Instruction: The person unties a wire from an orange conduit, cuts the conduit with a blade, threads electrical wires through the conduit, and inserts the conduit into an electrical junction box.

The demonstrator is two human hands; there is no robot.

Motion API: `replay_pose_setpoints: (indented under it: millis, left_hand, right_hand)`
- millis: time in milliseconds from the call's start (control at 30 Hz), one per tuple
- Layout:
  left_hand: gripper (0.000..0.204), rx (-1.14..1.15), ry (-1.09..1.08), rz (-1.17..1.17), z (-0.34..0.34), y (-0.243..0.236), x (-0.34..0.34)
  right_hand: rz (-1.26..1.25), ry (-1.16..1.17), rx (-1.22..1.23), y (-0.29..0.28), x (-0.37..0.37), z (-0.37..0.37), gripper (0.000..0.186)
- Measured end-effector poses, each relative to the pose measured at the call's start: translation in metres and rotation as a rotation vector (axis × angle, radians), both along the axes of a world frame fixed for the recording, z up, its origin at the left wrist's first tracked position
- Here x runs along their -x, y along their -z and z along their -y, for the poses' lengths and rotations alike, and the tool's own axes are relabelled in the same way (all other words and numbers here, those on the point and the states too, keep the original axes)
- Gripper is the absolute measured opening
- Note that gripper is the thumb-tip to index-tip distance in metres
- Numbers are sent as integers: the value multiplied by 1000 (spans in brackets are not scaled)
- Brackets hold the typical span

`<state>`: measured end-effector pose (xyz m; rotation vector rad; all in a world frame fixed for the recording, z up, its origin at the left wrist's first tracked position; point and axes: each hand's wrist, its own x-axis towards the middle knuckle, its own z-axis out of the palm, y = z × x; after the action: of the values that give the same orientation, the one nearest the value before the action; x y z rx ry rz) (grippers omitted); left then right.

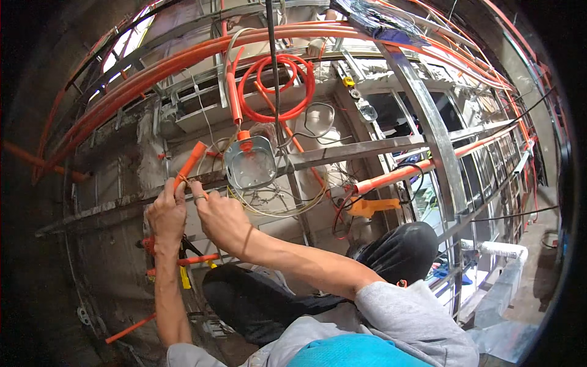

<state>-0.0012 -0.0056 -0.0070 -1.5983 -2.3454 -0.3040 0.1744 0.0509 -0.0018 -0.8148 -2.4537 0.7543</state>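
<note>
A short piece of orange conduit [191, 160] slants up and to the right out of my left hand [166, 214], whose fingers are closed round its lower end. Right beside it my right hand [221, 221], with a ring on one finger, is closed in a pinch. A bit of orange shows at its fingertips, but what it grips is mostly hidden. Just right of the conduit's upper end is a square metal junction box [251, 164]. An orange fitting [244, 139] sits at its top edge, below a hanging orange conduit [233, 98].
Metal framing [361, 148] crosses the space around my legs. A coil of red tubing [307, 92] hangs above the box, with loose wires [287, 213] below it. An orange tool [374, 207] is at right; pliers [192, 248] and cut conduit [199, 259] are below my hands.
</note>
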Motion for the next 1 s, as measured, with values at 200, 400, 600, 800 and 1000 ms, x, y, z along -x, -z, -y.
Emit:
replay_pose_setpoints:
  millis: [200,400,600,800,1000]
  left_hand:
    - [36,29,-39,-9,14,-5,4]
    - [35,43,-21,0,10,-2,6]
    - [32,-20,42,82,-1,-3,-1]
    - [26,-70,12,-9,11,-4,2]
    - [26,-15,24,123,3,-8,-5]
  right_hand:
    - [85,-16,-19,-11,-7,14,64]
    - [77,-24,-63,-21,9,6,45]
    - [89,12,-125,-32,22,-4,32]
    - [84,30,-78,-35,3,14,35]
    - [170,16,-106,-31,32,-4,23]
